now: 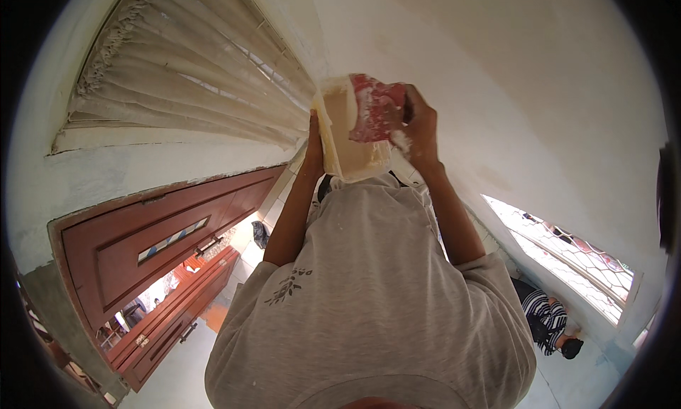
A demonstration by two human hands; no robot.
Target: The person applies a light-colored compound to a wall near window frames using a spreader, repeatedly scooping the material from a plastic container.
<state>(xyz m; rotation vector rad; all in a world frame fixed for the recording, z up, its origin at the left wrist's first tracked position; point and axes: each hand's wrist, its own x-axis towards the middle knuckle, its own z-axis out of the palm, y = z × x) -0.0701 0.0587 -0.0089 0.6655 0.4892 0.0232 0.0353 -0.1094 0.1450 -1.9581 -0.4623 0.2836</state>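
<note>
our grey shirt lies nearest, the pale tub beyond it in mid-air, our left fingers holding its left side, our right fingers gripping the smeared red piece near its right rim, so one-sided support could let it tip, though room toward the right wall looks open.

There are two hands; one tub; one red flat piece; two door leaves.

The container is cream, the flat piece red (smeared white).
</note>
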